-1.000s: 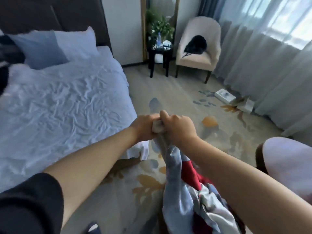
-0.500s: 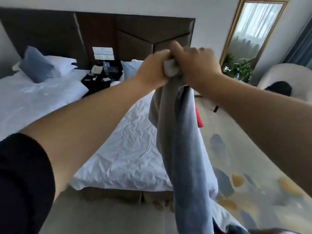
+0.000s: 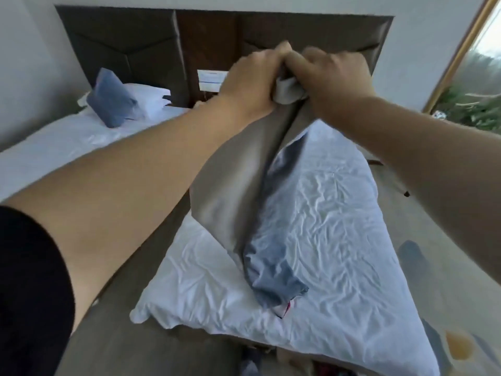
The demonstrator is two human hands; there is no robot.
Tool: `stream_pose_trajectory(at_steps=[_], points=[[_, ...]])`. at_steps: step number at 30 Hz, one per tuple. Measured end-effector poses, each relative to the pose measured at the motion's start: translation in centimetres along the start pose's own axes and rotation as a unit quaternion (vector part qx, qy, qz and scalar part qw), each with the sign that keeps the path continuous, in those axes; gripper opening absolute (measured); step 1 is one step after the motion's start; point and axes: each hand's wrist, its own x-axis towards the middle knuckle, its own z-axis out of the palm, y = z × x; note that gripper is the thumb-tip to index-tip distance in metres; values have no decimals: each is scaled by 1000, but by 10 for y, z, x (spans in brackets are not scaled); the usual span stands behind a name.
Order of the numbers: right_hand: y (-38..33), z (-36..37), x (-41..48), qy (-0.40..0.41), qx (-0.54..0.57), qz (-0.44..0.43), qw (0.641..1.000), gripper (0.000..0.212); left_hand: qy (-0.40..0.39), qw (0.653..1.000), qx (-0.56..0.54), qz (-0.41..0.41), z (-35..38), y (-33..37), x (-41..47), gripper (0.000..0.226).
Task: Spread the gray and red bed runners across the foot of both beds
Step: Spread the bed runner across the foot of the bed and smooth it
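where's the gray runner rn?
Head view, centre: the gray runner hangs bunched from the left hand and right hand, gripped together in front of the headboard, its lower end over the nearer bed.

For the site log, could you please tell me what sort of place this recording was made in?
Probably a twin hotel room: the near white-sheeted bed and the far white-sheeted bed share one wide dark padded headboard, with a tall gold-framed mirror at right.

The bed runner (image 3: pixel 230 185) no longer hangs straight down; it has swung forward over the right bed (image 3: pixel 339 226), blue-gray end reaching the sheet, red corner showing.
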Motion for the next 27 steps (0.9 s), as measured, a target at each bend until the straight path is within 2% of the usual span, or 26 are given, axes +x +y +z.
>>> stream_pose_trajectory(at_steps=[2, 6, 10, 13, 16, 19, 21, 23, 27], points=[[-12, 60, 12, 9, 31, -45, 998, 47, -36, 999, 32, 4, 46, -43, -1, 35], [-63, 211, 22, -118, 94, -69, 986, 41, -161, 985, 35, -56, 168, -143, -30, 35], [-132, 330, -1, -200, 156, -111, 961, 37, -324, 941, 38, -88, 275, -217, -88, 38], [-181, 393, -29, -253, 212, -109, 938, 43, -391, 915, 15, -101, 339, -254, -140, 43], [-220, 444, -63, -365, 222, -87, 900, 43, -441, 895, 35, -57, 397, -278, -184, 33], [-253, 497, -100, -507, 231, -35, 830, 56, -483, 875, 28, -13, 452, -295, -227, 34], [-272, 524, -130, -553, 236, -3, 799, 65, -492, 870, 27, 27, 482, -301, -257, 39], [-295, 544, -161, -585, 233, 7, 777, 75, -524, 850, 21, 47, 507, -304, -284, 41], [-325, 581, -216, -639, 226, 48, 734, 98, -564, 824, 10, 58, 543, -305, -330, 29]])
